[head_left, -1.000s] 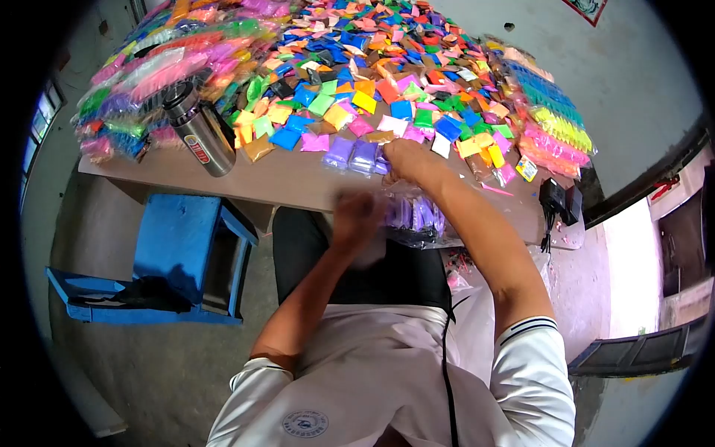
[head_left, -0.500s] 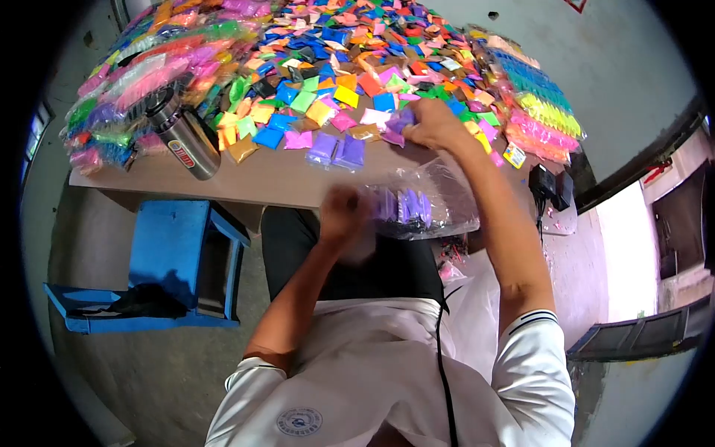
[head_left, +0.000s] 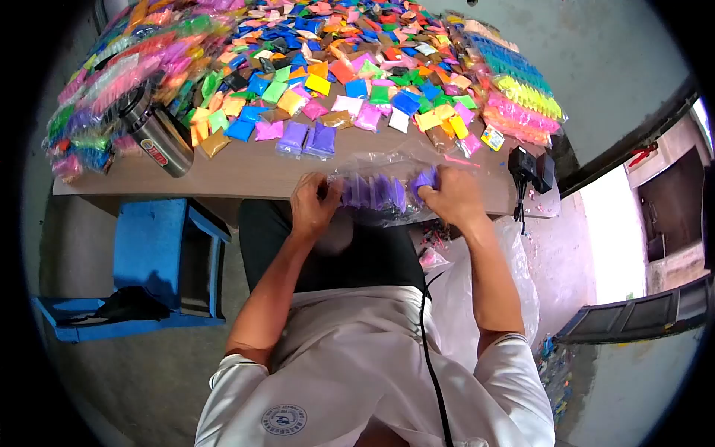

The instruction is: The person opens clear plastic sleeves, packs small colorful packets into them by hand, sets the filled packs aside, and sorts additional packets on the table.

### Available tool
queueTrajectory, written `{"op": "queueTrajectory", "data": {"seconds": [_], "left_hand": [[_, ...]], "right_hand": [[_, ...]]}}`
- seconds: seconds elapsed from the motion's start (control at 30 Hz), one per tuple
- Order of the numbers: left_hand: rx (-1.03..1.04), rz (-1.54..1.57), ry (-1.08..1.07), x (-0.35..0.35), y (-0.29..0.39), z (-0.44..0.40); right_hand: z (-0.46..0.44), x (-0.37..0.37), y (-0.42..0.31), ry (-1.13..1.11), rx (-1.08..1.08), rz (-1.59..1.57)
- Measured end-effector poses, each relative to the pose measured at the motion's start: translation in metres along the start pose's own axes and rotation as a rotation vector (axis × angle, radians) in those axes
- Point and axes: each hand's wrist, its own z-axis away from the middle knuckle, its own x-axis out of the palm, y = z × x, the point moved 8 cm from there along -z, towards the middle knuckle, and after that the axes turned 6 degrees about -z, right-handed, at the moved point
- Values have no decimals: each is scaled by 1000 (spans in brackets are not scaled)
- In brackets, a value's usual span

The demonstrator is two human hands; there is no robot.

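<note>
At the table's front edge lies a clear plastic bag with a row of small purple packets inside. My left hand is closed on the bag's left end. At its other end, my right hand grips a purple packet at the bag's right side; I cannot tell whether that packet is inside the plastic. Two more purple packets lie on the table just beyond the bag, in front of the heap of mixed coloured packets.
Full bags of packets are piled at the left and right. A steel flask stands at the left, black adapters at the right edge. A blue stool is beside my legs.
My right hand has come back from the heap to the bag, bringing a purple packet. My left hand has moved slightly, still at the bag's left end.
</note>
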Motion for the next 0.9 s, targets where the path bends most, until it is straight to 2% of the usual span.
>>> {"op": "queueTrajectory", "data": {"seconds": [0.03, 0.07, 0.2, 0.27, 0.37, 0.5, 0.57, 0.67, 0.77, 0.9], "left_hand": [[11, 18, 25, -1, 5, 0], [22, 36, 53, -3, 8, -1], [54, 56, 60, -4, 9, -1], [60, 38, 64, -5, 10, -1], [33, 43, 76, -6, 9, 1], [80, 41, 54, -7, 12, 1], [63, 15, 17, -6, 10, 0], [65, 48, 88, -9, 13, 0], [55, 62, 68, -10, 15, 0], [47, 64, 55, -5, 8, 0]], "right_hand": [[0, 2, -2, 50, 5, 50], [0, 11, -4, -35, 17, 100], [-7, 31, 12, -63, 0, 43], [-2, 27, 11, -211, -12, -84], [4, 11, 13, -183, -84, -224], [4, 13, 14, -238, -68, -170], [2, 15, 6, -160, -173, -59], [-6, 32, 22, -103, -191, -113], [-5, 28, 18, -126, -176, -216], [-7, 16, 22, -155, -118, -207]]}}
